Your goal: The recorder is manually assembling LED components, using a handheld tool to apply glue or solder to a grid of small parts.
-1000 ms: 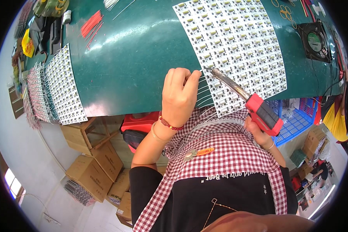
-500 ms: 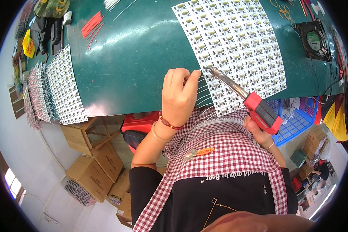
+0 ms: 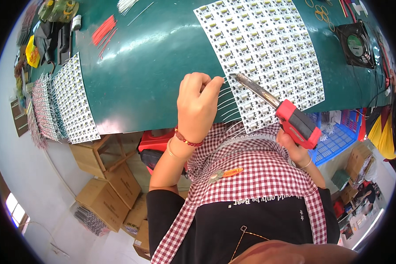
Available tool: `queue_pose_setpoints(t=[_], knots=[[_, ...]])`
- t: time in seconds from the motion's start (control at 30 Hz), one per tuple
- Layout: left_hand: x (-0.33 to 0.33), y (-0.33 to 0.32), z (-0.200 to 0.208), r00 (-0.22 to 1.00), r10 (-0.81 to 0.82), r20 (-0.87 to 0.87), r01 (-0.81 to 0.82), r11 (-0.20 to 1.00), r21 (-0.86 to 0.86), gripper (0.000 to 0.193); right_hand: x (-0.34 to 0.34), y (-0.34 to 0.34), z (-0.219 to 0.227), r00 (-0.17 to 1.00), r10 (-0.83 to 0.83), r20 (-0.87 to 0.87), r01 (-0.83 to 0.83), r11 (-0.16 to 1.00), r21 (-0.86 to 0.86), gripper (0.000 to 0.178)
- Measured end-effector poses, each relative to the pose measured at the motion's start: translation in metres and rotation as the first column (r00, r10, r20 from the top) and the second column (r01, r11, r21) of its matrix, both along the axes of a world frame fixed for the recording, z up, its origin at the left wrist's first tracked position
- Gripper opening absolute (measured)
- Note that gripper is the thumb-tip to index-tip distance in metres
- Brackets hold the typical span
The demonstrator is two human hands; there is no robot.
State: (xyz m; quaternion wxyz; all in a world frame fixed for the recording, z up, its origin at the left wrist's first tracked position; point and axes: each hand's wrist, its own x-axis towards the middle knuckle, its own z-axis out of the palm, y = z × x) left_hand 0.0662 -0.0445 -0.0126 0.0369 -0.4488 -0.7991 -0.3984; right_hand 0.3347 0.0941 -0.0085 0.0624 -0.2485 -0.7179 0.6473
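A large white panel of small circuit boards (image 3: 277,53) lies at the table's front edge, slightly tilted. Several thin white wires (image 3: 226,105) stick out from its left edge. My left hand (image 3: 197,103) is closed in a pinch beside that edge, with the end of a white wire between thumb and fingers. In my right hand (image 3: 291,147) is a soldering iron (image 3: 299,125) with a red and black handle. Its tip rests at the panel's left edge, close to the pinched wire. The handle hides part of my right fingers.
Red wires (image 3: 103,31) and white wires (image 3: 126,5) lie at the back of the green table (image 3: 154,66). A second board panel (image 3: 75,101) sits at the left with bundled wires. At the right stand a black fan (image 3: 356,45) and, below, a blue basket (image 3: 336,141).
My left hand has shifted a little to the left, away from the panel's edge. The soldering iron's tip has moved slightly left and up.
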Motion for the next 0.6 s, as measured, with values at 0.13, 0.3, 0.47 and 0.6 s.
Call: queue_pose_setpoints(t=[0.13, 0.3, 0.47, 0.6], knots=[[0.001, 0.004, -0.001, 1.000, -0.008, 0.012, 0.008, 1.000, -0.014, 0.016, 0.001, -0.003, -0.001, 1.000, 0.023, -0.013, -0.022, 0.999, 0.041, 0.039], [0.000, 0.004, -0.005, 1.000, -0.019, 0.004, 0.019, 1.000, -0.020, 0.016, -0.005, -0.008, 0.006, 0.989, -0.136, 0.060, 0.140, 0.988, -0.067, 0.021], [0.000, 0.003, -0.006, 1.000, -0.017, -0.001, 0.017, 1.000, -0.026, 0.015, -0.007, -0.004, 0.005, 0.992, -0.089, 0.090, 0.087, 0.996, 0.022, 0.023], [-0.001, 0.003, -0.006, 1.000, -0.016, 0.004, 0.016, 1.000, -0.020, 0.015, -0.007, -0.007, 0.010, 0.989, -0.114, 0.089, 0.114, 0.993, 0.006, 0.024]])
